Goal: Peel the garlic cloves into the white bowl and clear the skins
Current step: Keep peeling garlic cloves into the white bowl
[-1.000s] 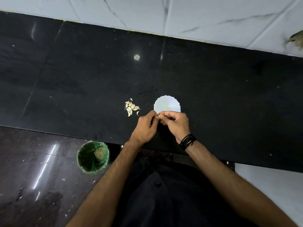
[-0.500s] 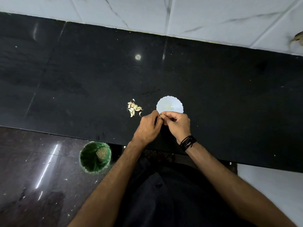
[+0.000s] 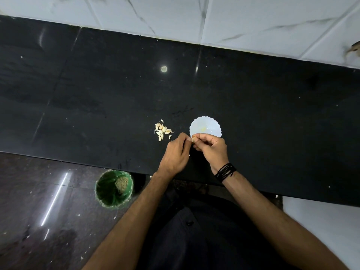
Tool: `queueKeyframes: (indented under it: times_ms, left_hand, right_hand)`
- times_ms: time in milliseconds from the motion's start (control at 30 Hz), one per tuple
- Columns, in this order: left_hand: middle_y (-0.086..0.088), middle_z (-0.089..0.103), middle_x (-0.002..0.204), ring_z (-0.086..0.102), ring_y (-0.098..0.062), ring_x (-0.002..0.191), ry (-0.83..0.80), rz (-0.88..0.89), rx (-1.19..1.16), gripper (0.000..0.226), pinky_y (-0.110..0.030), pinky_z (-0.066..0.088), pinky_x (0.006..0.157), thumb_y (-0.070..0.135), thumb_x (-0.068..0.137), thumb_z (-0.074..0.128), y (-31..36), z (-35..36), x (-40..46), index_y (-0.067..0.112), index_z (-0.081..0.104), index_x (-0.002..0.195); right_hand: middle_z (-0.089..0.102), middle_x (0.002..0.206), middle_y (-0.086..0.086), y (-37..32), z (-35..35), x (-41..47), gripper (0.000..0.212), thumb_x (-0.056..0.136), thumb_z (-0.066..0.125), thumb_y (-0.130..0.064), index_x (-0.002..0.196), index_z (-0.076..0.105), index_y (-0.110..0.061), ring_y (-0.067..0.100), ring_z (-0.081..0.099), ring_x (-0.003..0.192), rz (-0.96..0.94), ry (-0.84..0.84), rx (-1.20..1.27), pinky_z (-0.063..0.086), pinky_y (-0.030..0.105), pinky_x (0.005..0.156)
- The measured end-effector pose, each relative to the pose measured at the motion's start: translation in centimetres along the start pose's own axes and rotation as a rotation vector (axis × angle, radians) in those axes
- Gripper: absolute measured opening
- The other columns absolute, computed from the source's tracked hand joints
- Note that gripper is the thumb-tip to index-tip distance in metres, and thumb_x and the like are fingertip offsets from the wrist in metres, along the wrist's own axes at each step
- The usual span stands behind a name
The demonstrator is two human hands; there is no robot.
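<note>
— Green bin [image 3: 114, 189] is seen nearest, on the floor. What is held?

— One garlic clove [image 3: 193, 140] is pinched between left hand [image 3: 176, 152] and right hand [image 3: 213, 148], beside the white bowl [image 3: 205, 127].

— What risk is judged?

— Skin could be dropped into the bowl; unpeeled cloves [image 3: 162, 130] are left beyond.

A home kitchen, seen from above: a polished black stone bench [image 3: 97, 84] ran along a wall of white marble-look tiles [image 3: 233, 18], with garlic cloves [image 3: 162, 129] beside a white bowl [image 3: 205, 127], and a green bin [image 3: 114, 189] on the dark floor [image 3: 39, 211].
</note>
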State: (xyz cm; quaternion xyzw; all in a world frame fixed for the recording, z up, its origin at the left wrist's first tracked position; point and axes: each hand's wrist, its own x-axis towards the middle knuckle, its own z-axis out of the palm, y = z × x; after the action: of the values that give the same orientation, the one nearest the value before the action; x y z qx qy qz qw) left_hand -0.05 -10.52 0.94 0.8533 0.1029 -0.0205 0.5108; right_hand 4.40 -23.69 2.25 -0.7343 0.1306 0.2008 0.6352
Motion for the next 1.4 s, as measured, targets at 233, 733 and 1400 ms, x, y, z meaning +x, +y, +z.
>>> queueKeyframes:
  times_ms: [233,733,1400]
  left_hand:
    - [0.012,0.067,0.086,0.063,-0.006,0.079,0.158,-0.019,-0.125,0.002,-0.019,0.050,0.071,0.019,0.095,0.067,-0.8,0.0,0.2,0.020,0.068,0.095]
    - [0.007,0.074,0.083,0.070,-0.018,0.078,0.139,-0.120,-0.265,0.008,-0.040,0.059,0.076,0.020,0.087,0.078,-1.2,-0.4,0.1,0.016,0.075,0.094]
    - [0.000,0.077,0.083,0.072,-0.012,0.077,0.173,-0.239,-0.342,0.009,-0.029,0.059,0.078,0.013,0.087,0.077,-0.2,0.0,0.0,0.011,0.080,0.095]
  right_hand:
    - [0.078,0.092,0.010,0.1,0.3,-0.4,0.014,0.089,0.073,-0.001,0.095,0.076,-0.013,0.019,0.073,0.082,0.026,-0.034,0.069,0.061,0.031,0.082]
    - [0.078,0.084,0.001,-0.1,0.0,-0.9,0.015,0.091,0.068,0.001,0.101,0.074,-0.009,0.012,0.074,0.079,-0.031,-0.126,0.133,0.059,0.021,0.073]
    - [0.077,0.093,0.013,0.3,-0.2,-0.1,0.012,0.089,0.071,0.001,0.101,0.075,-0.001,0.026,0.076,0.087,-0.055,-0.071,0.121,0.061,0.030,0.079]
